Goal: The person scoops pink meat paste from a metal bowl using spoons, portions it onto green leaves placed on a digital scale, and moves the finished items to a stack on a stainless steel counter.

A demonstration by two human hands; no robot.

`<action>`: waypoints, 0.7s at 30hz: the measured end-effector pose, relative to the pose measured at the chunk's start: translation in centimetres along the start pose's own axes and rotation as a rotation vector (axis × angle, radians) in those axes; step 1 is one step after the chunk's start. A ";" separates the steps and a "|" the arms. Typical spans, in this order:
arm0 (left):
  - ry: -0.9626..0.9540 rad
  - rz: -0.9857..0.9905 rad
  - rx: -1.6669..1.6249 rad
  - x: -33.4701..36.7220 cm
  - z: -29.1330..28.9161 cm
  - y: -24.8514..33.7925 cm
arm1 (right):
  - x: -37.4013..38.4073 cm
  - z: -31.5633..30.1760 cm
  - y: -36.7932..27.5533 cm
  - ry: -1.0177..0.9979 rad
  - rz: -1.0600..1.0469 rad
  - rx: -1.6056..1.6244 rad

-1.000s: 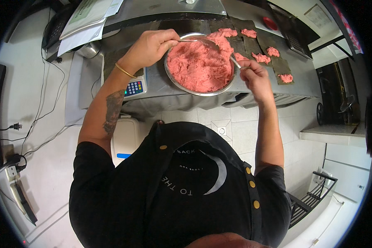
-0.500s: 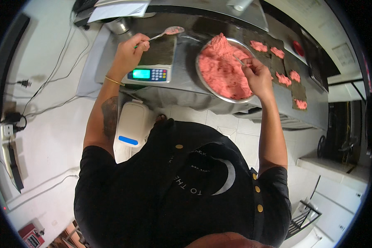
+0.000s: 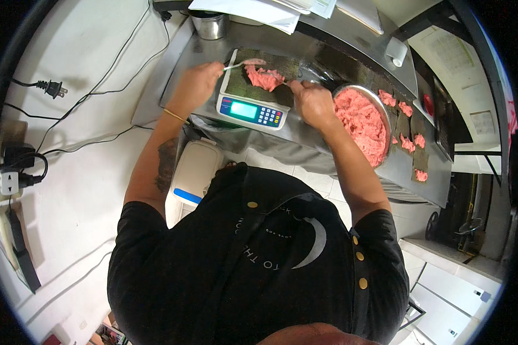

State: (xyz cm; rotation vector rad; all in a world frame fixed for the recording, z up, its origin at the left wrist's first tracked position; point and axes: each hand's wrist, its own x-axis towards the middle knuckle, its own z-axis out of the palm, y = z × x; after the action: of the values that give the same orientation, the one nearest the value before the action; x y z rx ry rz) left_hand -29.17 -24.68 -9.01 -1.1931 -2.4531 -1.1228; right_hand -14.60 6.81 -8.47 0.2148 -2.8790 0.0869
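My left hand (image 3: pixel 197 86) is closed around the handle of a metal spoon (image 3: pixel 254 61); pinkish paste clings to its bowl. My right hand (image 3: pixel 313 104) grips a metal utensil, its head hidden by a lump of pink minced paste (image 3: pixel 265 78). That lump is over a dark green sheet (image 3: pixel 242 86), like seaweed, which covers the top of a digital scale (image 3: pixel 253 114) with a lit display. Whether the lump rests on the sheet or hangs just above is hard to tell. Beside my right hand stands a round metal bowl (image 3: pixel 389 123) full of pink paste (image 3: pixel 360 123).
On the counter's right, dark sheets (image 3: pixel 420 159) carry several small pink lumps (image 3: pixel 407 143). A metal pot (image 3: pixel 210 26) and papers (image 3: pixel 250 12) are at the back left. A beige bin (image 3: pixel 198 167) stands below the counter. Cables (image 3: pixel 98 95) run along the left wall.
My right hand has moved left from the bowl to the scale, bringing a lump of pink paste. My left hand still holds its spoon over the scale. The whole view has shifted.
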 end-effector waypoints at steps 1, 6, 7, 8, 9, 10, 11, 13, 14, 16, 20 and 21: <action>-0.032 -0.001 0.034 -0.3 0.3 -0.4 | 0.0 0.8 -0.2 0.005 -0.005 0.005; -0.132 0.012 0.061 -1.7 1.9 -2.8 | -0.6 3.3 -0.2 -0.008 0.083 0.193; -0.142 0.014 0.050 -1.7 2.0 -3.0 | -0.6 3.7 -0.1 -0.027 0.130 0.258; -0.134 0.016 0.019 -1.7 2.0 -3.3 | -0.7 4.1 0.1 -0.064 0.160 0.280; -0.126 0.018 -0.011 -1.9 2.2 -3.4 | -0.7 4.6 0.3 -0.101 0.191 0.302; -0.119 0.019 -0.037 -1.9 2.0 -3.3 | -0.5 4.6 0.1 -0.136 0.218 0.329; -0.131 0.030 -0.018 -1.9 2.1 -3.3 | -0.4 4.5 0.0 -0.104 0.219 0.344; -0.155 0.049 0.020 -2.2 2.4 -3.3 | -0.5 4.3 -0.3 -0.041 0.218 0.377; -0.183 0.057 0.043 -2.5 2.5 -3.3 | -0.6 4.3 -0.4 -0.014 0.201 0.371; -0.232 0.069 0.092 -3.0 2.6 -3.1 | -0.7 4.3 -0.5 0.038 0.159 0.357; -0.258 0.077 0.162 -4.3 2.7 -3.1 | -2.1 3.4 -1.3 0.128 0.127 0.351; -0.255 0.071 0.160 -4.4 2.8 -3.0 | -2.5 2.9 -1.4 0.126 0.122 0.334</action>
State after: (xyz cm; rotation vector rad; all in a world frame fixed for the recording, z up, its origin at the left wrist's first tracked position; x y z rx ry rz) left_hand -28.04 -26.44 -14.66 -1.4368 -2.6002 -0.7797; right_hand -12.71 5.53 -11.82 0.0890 -2.7331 0.5837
